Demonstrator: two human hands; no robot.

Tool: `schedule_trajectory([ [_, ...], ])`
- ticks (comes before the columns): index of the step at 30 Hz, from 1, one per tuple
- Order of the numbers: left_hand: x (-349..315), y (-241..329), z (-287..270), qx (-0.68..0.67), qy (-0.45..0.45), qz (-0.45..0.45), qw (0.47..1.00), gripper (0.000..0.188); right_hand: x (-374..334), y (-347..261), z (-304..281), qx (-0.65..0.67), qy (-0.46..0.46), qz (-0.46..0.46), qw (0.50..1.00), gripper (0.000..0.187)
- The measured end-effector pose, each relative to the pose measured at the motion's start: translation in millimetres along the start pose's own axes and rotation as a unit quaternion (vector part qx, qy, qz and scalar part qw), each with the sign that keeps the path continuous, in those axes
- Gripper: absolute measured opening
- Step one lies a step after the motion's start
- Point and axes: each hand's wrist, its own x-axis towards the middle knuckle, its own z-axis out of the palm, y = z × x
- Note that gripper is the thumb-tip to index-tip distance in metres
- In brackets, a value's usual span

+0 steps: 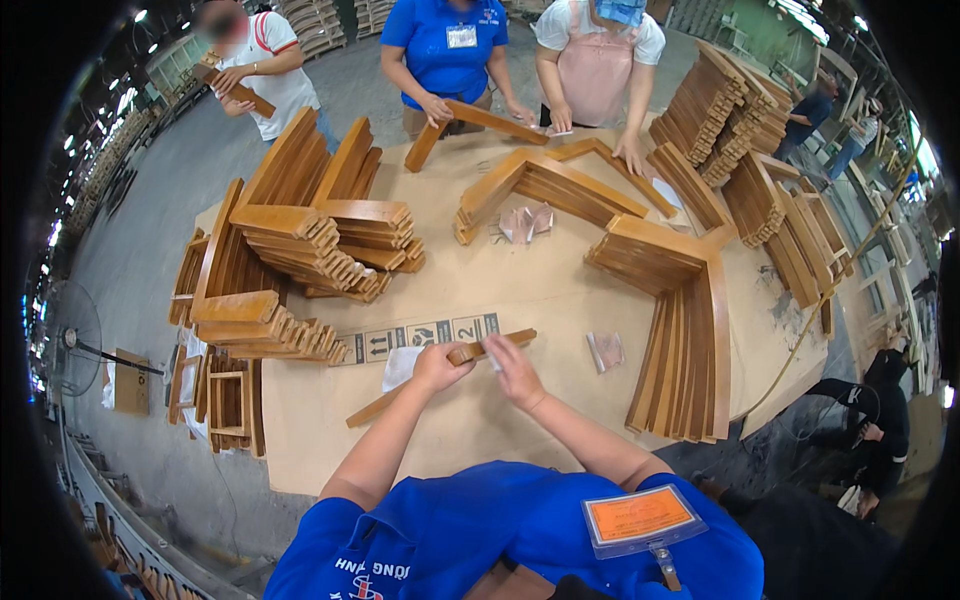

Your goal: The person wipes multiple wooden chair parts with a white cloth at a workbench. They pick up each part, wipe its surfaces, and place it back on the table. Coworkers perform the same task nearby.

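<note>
An L-shaped brown wooden piece is in front of me, its corner raised near my hands. My left hand is closed round it close to the corner. Against the piece's other arm lies my right hand, its fingers slightly blurred and bent over a thin pale sheet whose edge shows beneath them. How much of that sheet is in the fingers stays hidden. Left of my hands a white sheet rests on the cardboard-covered table. A crumpled pinkish sheet lies to the right.
Stacks of angled wooden pieces stand at left and right, with another tall stack at the far right. Pinkish sheets lie mid-table. Two co-workers handle similar pieces across the table; a third person holds wood at the far left.
</note>
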Motion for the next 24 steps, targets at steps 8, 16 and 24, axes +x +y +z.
schedule_trajectory([
  [8, 5, -2, -2, 0.024, 0.005, 0.009, 1.0, 0.045, -11, 22, -15, -0.014, 0.032, 0.092, 0.995, 0.057],
  [16, 1, 4, -3, 0.006, 0.012, 0.021, 1.0, 0.044, 1, -11, 4, 0.03, -0.044, -0.033, 0.998, 0.062],
  [24, 6, 0, -3, 0.022, 0.028, 0.06, 0.998, 0.043, -2, -1, 9, 0.061, -0.039, 0.059, 0.996, 0.058],
])
